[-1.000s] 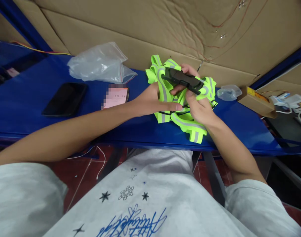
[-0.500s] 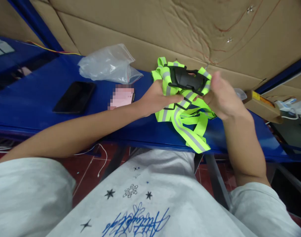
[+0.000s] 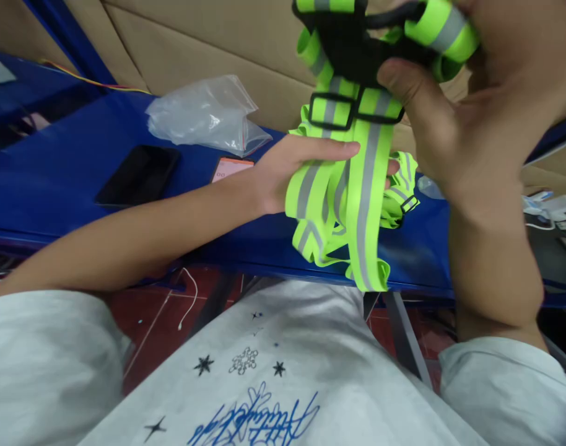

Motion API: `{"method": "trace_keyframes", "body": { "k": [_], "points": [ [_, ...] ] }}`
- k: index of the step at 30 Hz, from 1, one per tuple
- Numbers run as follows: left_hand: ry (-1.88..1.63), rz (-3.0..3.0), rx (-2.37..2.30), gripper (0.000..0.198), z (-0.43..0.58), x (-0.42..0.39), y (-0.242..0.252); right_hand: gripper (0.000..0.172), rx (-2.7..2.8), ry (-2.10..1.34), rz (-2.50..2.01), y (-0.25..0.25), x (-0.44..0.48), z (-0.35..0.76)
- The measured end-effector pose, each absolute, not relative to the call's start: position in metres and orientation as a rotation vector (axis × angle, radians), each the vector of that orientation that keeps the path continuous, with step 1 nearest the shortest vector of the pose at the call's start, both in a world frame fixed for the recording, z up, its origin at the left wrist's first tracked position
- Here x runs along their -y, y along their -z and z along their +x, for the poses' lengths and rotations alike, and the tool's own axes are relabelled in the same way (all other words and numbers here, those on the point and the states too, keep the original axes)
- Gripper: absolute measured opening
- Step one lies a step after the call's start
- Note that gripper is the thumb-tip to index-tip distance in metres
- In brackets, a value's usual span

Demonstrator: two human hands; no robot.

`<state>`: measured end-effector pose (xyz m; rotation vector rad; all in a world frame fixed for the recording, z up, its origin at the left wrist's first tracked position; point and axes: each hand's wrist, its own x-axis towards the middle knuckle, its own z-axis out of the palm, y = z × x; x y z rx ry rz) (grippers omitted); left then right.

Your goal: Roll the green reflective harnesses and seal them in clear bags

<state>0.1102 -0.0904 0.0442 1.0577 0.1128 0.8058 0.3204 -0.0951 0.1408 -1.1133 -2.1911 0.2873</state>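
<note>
The right hand (image 3: 469, 118) held up the black plastic buckle (image 3: 348, 52) of a neon-yellow webbing harness (image 3: 367, 204), top cut off; the left hand (image 3: 306, 155) gripped its grey-striped straps (image 3: 306, 192), overlapping the near edge of the blue surface (image 3: 420, 251), bare just rightward. The left forearm (image 3: 181, 232) partly hid a phone (image 3: 231, 167).

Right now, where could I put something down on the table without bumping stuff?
The biggest bare patch of table is left of the flat black device. A smaller one sits between the green straps and the right forearm. It's crowded in the middle, where left hand and right hand hold the straps and buckle, with the plastic bag further left.
</note>
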Motion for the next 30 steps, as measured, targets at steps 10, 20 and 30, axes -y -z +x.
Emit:
{"method": "trace_keyframes", "body": {
  "k": [10,20,30],
  "points": [
    [-0.882,1.036,-0.293,0.028,0.126,0.066,-0.009,0.044,2.47,0.25,-0.68,-0.052,0.056,0.348],
    [-0.84,1.205,-0.51,0.039,0.123,0.072,0.002,0.06,2.063,-0.7,-0.857,-0.032,0.055,0.359],
    [-0.487,1.149,-0.389,0.043,0.122,0.09,-0.01,0.038,1.86,-0.946,-0.846,-0.041,0.081,0.347]
  ]
}}
